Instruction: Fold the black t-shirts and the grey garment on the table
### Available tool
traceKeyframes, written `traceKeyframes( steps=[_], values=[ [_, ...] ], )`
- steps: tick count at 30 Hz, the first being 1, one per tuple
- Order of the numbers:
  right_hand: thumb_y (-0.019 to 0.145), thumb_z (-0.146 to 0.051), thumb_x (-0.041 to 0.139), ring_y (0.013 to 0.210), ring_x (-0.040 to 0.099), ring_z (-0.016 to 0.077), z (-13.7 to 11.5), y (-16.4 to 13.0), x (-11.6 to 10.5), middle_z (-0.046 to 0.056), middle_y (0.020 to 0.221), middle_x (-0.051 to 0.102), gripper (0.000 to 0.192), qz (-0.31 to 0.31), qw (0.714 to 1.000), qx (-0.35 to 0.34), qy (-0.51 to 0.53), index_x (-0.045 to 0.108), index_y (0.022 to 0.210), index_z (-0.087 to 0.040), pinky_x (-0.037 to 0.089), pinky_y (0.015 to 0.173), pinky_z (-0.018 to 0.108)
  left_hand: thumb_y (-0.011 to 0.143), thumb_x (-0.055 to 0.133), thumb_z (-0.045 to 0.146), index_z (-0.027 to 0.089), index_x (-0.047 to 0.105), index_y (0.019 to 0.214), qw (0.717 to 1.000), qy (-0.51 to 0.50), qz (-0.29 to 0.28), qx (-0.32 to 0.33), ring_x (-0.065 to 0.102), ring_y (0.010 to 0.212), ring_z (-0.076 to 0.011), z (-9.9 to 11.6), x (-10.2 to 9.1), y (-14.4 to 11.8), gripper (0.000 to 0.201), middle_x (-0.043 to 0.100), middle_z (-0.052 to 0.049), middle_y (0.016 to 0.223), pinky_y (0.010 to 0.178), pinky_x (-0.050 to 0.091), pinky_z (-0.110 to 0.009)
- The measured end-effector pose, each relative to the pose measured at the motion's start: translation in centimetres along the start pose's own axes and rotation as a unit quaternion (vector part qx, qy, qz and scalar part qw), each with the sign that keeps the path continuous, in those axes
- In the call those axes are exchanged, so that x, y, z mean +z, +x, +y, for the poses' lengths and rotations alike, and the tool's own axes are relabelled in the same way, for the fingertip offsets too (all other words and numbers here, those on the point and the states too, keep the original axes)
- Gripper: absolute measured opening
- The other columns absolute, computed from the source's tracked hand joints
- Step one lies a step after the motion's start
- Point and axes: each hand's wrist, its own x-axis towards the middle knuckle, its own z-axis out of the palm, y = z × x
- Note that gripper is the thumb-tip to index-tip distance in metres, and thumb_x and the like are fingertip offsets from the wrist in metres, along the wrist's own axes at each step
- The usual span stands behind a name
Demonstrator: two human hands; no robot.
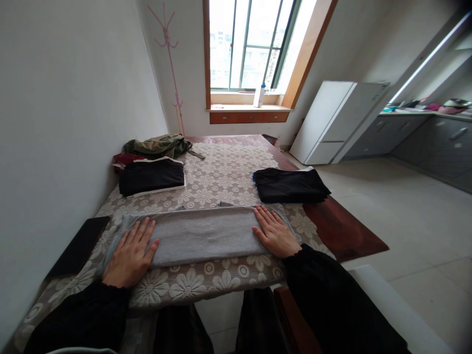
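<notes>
A light grey garment [206, 233], folded into a long flat strip, lies across the near part of the table. My left hand [131, 253] rests flat on its left end, fingers spread and pointing away from me. On the right end lies my right hand [275, 230], also flat, its fingers stretched toward the far edge of the cloth. Neither hand grips anything. Small bits of grey fabric stick out behind the strip's far edge. What kind of garment it is, I cannot tell.
A floral lace tablecloth [217, 179] covers most of the wooden table [342, 231]. Folded black clothes [153, 176] sit at the left, near an olive-green bag [158, 146]. Another folded black stack [291, 185] is at the right. A dark flat object [79, 246] lies by the wall.
</notes>
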Motion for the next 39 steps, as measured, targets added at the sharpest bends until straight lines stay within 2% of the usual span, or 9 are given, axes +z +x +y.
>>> traceKeyframes(
  steps=[6,10,15,23,31,36,39],
  values=[
    [0.106,-0.043,0.033,0.154,0.03,0.0243,-0.2,0.0,-0.2,0.011,0.165,0.034,0.066,0.014,1.0,-0.001,-0.005,0.024,0.164,-0.014,0.024,0.126,0.046,0.099,0.028,0.048,0.011,0.042,0.156,1.0,0.011,0.016,0.007,0.037,0.15,-0.0381,-0.4,0.5,-0.1,0.069,0.042,-0.016,0.163,0.12,0.035,-0.06],
    [0.106,-0.045,0.034,0.154,0.03,0.0249,0.0,-0.2,0.4,0.01,0.166,0.034,0.067,0.031,1.0,0.003,-0.004,0.021,0.165,-0.016,0.025,0.126,0.047,0.099,0.031,0.048,0.015,0.038,0.159,1.0,0.009,0.016,0.009,0.038,0.15,-0.0358,-0.5,0.6,-0.2,0.068,0.041,-0.013,0.164,0.12,0.035,-0.059],
    [0.105,-0.048,0.034,0.153,0.032,0.0274,-0.2,-0.4,0.5,0.009,0.166,0.033,0.07,0.036,0.998,0.042,-0.002,0.018,0.166,-0.017,0.026,0.126,0.048,0.099,0.033,0.048,0.017,0.037,0.159,1.0,0.011,0.017,0.006,0.038,0.15,-0.0352,-0.7,0.8,-0.2,0.068,0.04,-0.012,0.164,0.121,0.033,-0.058],
    [0.105,-0.047,0.034,0.153,0.032,0.0268,-0.4,-0.4,0.3,0.011,0.165,0.034,0.069,0.031,0.999,0.039,-0.004,0.024,0.164,-0.014,0.023,0.127,0.047,0.1,0.028,0.048,0.014,0.029,0.162,0.998,0.036,0.033,0.045,0.038,0.15,-0.0363,-1.3,1.4,-0.3,0.071,0.041,-0.015,0.163,0.118,0.037,-0.059],
    [0.105,-0.048,0.036,0.154,0.03,0.026,-0.2,-0.4,0.4,0.011,0.166,0.034,0.066,0.035,0.999,0.032,-0.011,0.033,0.161,-0.012,0.022,0.128,0.045,0.099,0.03,0.051,0.024,0.024,0.164,0.995,0.031,0.068,0.062,0.043,0.148,-0.0327,-1.8,2.0,-0.5,0.071,0.046,-0.009,0.161,0.119,0.037,-0.055],
    [0.106,-0.05,0.036,0.153,0.031,0.0249,0.1,-0.5,0.9,0.009,0.166,0.033,0.066,0.048,0.998,0.024,-0.025,0.034,0.16,-0.013,0.023,0.127,0.044,0.099,0.033,0.049,0.026,0.039,0.158,0.993,0.047,0.07,0.081,0.041,0.149,-0.0291,-2.4,2.7,-0.7,0.064,0.048,-0.005,0.16,0.121,0.034,-0.051],
    [0.106,-0.052,0.035,0.153,0.032,0.0247,0.2,-0.5,1.2,0.007,0.166,0.032,0.066,0.05,0.998,0.026,-0.025,0.033,0.161,-0.014,0.024,0.127,0.043,0.098,0.037,0.048,0.025,0.045,0.155,0.994,0.051,0.068,0.069,0.04,0.15,-0.0287,-2.6,3.1,-0.8,0.062,0.047,-0.004,0.161,0.123,0.032,-0.05]
  ],
)
